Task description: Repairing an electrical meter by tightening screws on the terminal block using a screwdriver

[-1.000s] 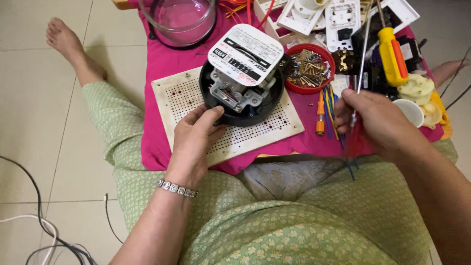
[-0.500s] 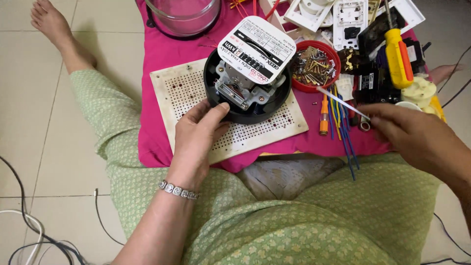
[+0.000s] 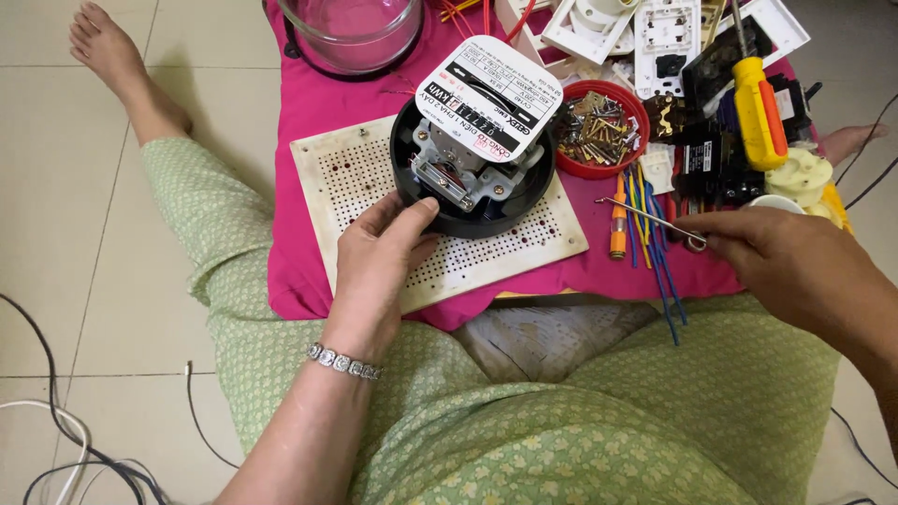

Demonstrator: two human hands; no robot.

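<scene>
The pink cloth (image 3: 309, 252) is covering a low support between the seated person's legs and is carrying all the work. On it the white perforated board (image 3: 374, 178) is lying flat, and the opened electricity meter (image 3: 477, 140) is sitting on the board, its black round base down and its white faceplate tilting up toward the camera.

The left hand (image 3: 379, 271) is curling around the near rim of the meter base, thumb and fingers pressing on the black edge and steadying it. The right hand (image 3: 795, 266) is pinching the handle end of a thin metal probe (image 3: 650, 217), whose tip is pointing left toward the meter but is well apart from it.

Judgement: the left hand's grip should be staying firm so the base is not rotating; the probe is best brought in low and slowly toward the exposed mechanism.

Nearby: red bowl of screws (image 3: 599, 126), coloured wires (image 3: 655, 252), yellow-handled screwdriver (image 3: 758, 108).
</scene>
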